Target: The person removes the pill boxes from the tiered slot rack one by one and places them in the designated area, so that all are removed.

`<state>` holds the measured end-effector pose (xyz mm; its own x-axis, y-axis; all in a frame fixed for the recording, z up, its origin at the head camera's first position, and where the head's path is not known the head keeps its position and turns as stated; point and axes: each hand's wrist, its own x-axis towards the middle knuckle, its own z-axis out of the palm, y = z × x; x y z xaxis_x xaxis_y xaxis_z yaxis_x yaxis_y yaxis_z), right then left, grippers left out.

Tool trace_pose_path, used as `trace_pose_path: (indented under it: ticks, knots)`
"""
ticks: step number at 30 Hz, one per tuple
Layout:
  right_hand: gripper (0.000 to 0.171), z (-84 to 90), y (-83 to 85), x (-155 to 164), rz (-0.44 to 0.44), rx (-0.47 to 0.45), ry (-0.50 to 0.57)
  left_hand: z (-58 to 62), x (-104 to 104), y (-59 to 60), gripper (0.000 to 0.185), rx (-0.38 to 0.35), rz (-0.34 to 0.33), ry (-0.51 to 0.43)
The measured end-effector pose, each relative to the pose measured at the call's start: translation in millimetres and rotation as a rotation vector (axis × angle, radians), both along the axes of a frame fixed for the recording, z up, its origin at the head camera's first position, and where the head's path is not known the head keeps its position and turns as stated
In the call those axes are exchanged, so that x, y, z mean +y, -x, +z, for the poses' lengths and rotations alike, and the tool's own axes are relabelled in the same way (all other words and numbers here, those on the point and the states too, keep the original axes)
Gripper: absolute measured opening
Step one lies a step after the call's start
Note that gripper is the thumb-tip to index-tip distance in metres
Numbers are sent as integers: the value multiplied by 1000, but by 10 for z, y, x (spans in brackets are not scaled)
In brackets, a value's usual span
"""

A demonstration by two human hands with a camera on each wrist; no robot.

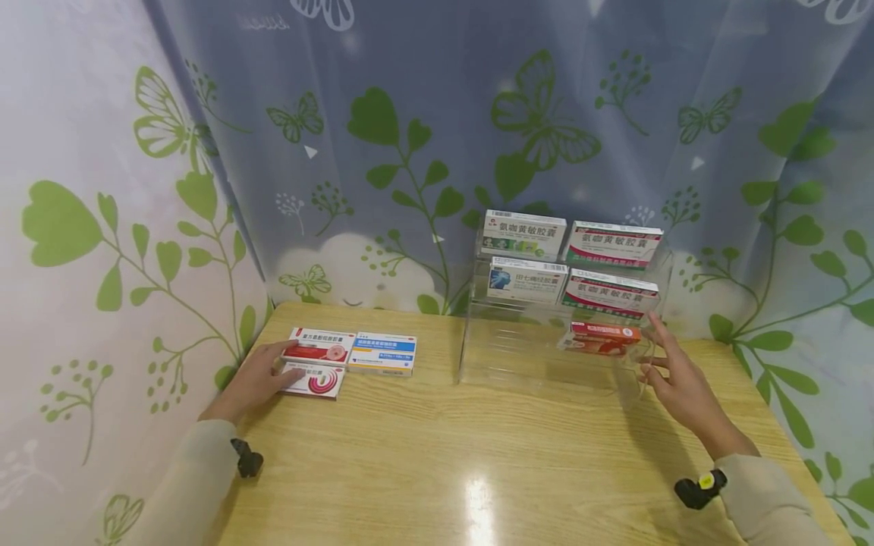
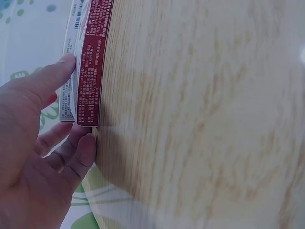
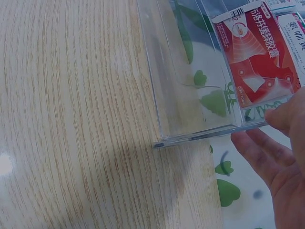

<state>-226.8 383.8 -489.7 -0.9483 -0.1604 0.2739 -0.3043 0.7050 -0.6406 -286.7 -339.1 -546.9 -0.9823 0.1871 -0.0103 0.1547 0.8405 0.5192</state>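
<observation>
I note left hand point(image 1: 256, 379) at table point(image 1: 437, 455) 9 o'clock edge, fingers lying loosely on two stacked red-white boxes point(image 1: 315, 362), thumb pressing stack end per left wrist view; nothing clenched. Blue-white box point(image 1: 382, 353) just beside stack at its 3 o'clock. Right hand point(image 1: 679, 383) open, fingers spread, touching clear acrylic rack point(image 1: 546, 364) at its 3 o'clock corner, gripping nothing. Red box point(image 1: 601, 337) sits on rack's lowest tier; four boxes on tiers above.

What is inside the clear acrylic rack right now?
Five medicine boxes show in the clear rack: two on the top tier, two on the middle, one red box at bottom right. Nothing is seen behind them.
</observation>
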Motion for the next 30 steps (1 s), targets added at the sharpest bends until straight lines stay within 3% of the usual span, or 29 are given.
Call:
trace_pose_path:
  ticks: [6, 10, 13, 19, 30]
  knots:
    - [100, -13, 5, 0, 5, 0, 2, 57, -1, 16, 71, -6, 53, -26]
    - [100, -10, 6, 0, 10, 1, 7, 122, 56, 71, 63, 79, 59, -26]
    - [100, 3, 2, -4, 15, -5, 15, 190, 161, 112, 54, 167, 20, -36]
    - [100, 18, -5, -9, 16, -15, 14, 307, 509, 181, 44, 272, -75, -125]
    - [100, 7, -5, 1, 8, -10, 4, 739, 1336, 227, 47, 265, -217, -269]
